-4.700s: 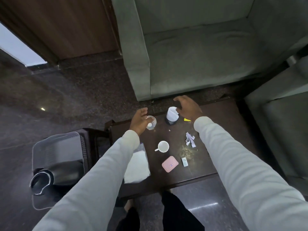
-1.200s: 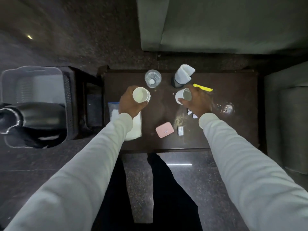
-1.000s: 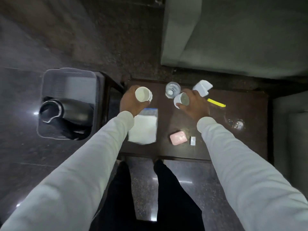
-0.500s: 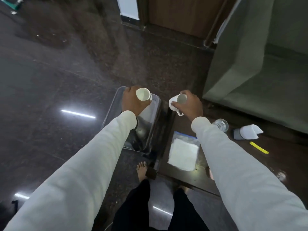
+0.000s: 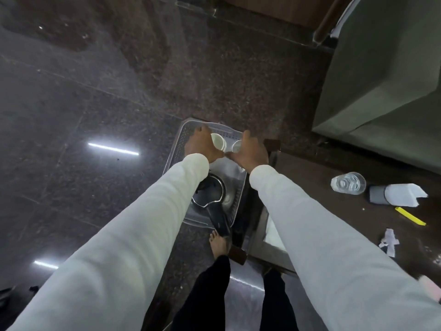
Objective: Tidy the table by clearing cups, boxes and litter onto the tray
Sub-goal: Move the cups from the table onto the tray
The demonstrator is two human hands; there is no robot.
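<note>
Both hands are low over the far end of the clear plastic tray (image 5: 177, 149), which stands to the left of the dark table (image 5: 334, 211). My left hand (image 5: 202, 146) is closed round a white cup (image 5: 218, 141). My right hand (image 5: 250, 151) grips a second white cup (image 5: 237, 146) just beside it. Whether the cups touch the tray floor is hidden. On the table lie a clear glass (image 5: 348, 183), a dark holder with white paper (image 5: 396, 194), a yellow strip (image 5: 410, 216) and torn white wrappers (image 5: 389, 242).
A dark steel kettle (image 5: 210, 194) fills the near half of the tray, its handle reaching over the rim. A white napkin (image 5: 274, 232) sits at the table's left edge and a pink box (image 5: 429, 287) peeks out at far right. A green sofa (image 5: 381, 80) stands behind. My bare foot (image 5: 219, 244) is below the tray.
The view has swung further left over the tray. Both hands have gone down and forward with their cups, from above the tray's edge into its far end.
</note>
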